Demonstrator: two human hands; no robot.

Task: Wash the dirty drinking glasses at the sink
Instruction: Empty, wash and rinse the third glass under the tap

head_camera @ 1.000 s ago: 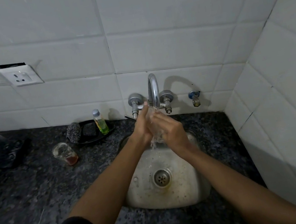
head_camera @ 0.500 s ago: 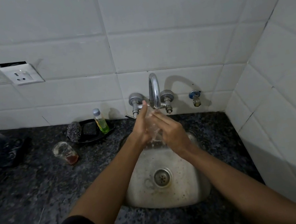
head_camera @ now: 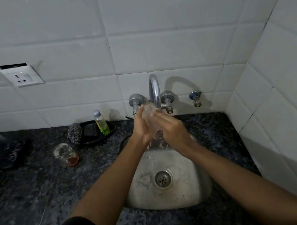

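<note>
1. A speckled dark granite counter fills the lower left and centre of the frame, meeting white wall tiles that turn a corner at the right edge.
2. A small steel sink is sunk into the counter at centre, its drain visible and the basin spotted with residue.
3. A curved chrome faucet rises from the wall above the sink, with a valve on each side; a separate small tap with a blue cap sits to its right.
4. A white wall socket hangs at upper left, with a dark gap above its plate.
5. The clear drinking glass is held tilted under the faucet spout, above the back of the sink.
6. The left hand cups the glass, fingers extended along its side.
7. The right hand curls its fingers round the glass from the other side.
8. Another dirty glass, with reddish-brown dregs, stands on the counter left of the sink.
9. Behind it a black dish holds a steel scrubber and a small bottle of green liquid; its label is unreadable.
10. Dark items at the far left edge are too dim to identify.
11. White lettering at the bottom edge on dark clothing is cut off and unreadable.
</note>
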